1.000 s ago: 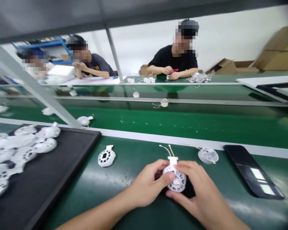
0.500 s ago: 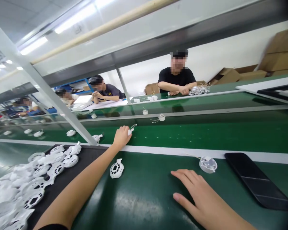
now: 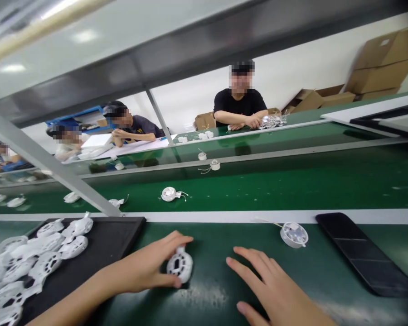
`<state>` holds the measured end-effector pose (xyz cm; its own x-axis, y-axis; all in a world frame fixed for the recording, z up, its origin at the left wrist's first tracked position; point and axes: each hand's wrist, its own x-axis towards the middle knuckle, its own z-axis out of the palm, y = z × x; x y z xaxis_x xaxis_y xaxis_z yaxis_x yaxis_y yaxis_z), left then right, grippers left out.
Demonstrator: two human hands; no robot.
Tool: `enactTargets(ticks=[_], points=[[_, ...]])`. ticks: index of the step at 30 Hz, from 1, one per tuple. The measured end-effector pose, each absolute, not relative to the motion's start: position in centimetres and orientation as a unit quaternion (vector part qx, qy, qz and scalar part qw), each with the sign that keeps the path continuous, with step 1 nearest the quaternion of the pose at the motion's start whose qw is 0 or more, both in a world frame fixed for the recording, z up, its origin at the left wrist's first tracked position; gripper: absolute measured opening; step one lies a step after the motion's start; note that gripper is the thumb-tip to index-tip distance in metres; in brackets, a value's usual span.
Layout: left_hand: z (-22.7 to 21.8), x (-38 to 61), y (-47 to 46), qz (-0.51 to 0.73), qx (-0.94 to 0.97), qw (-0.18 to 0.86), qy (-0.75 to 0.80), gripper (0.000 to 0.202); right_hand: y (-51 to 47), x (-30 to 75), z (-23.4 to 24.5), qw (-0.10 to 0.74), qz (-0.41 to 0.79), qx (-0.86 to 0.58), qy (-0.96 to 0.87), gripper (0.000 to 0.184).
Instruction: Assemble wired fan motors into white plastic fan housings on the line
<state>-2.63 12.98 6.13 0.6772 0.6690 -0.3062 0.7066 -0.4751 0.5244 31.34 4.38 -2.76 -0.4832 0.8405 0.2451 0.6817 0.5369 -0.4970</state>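
No word, number or brand can be read, and the yellowish mark [image 3: 140, 131] on one dark grey shirt [image 3: 143, 123] is too small for reading.

white wall [image 3: 302, 68], blue shelving [image 3: 64, 121], cardboard boxes [image 3: 374, 77], ceiling light [image 3: 59, 7]

The person's left hand [image 3: 153, 266] is bare, with slim, fairly long fingers [image 3: 177, 241] and a rounded thumb [image 3: 171, 280]. The left forearm [image 3: 88, 289] is bare too, slender and smooth in outline, narrowest at the wrist and cut off by the bottom edge of the view. The right hand [image 3: 274, 287] is likewise bare, with slender fingers tapering to rounded tips and a smooth, broad back. Of the right wrist [image 3: 306, 314] only a short bare stretch shows. The nails seem to be trimmed short, though they are too small and soft in this view to be sure.
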Motion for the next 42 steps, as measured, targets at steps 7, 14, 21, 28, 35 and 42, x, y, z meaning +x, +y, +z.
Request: enactTargets(ticks=[7,14,21,28,35,42], points=[[6.6,11.2,26.2,0.095,0.921,0.151,0.345,0.052,5.9,31.9,-2.2,0.139,0.171,-0.4,-0.89,0.046],[8.6,16.4,36.2,0.157,0.821,0.085,0.543,0.038,8.0,35.3,-5.2,0.21,0.109,-0.429,-0.872,0.044],[4.2,17.6,28.7,0.178,0.858,0.136,0.462,0.038,7.4,36.6,-3.9,0.222,0.128,-0.527,-0.81,0.047],[1.8,12.3,11.6,0.106,0.929,0.262,0.238,0.085,7.4,38.0,-2.4,0.262,0.12,-0.592,-0.753,0.05],[-1.6,10.6,7.6,0.224,0.842,0.292,0.395,0.064,6.8,35.5,-1.5,0.26,0.124,-0.493,-0.821,0.039],[-0.8,9.7,8.3,0.18,0.843,0.351,0.366,0.05,6.5,34.6,-2.5,0.222,0.139,-0.473,-0.841,0.015]])
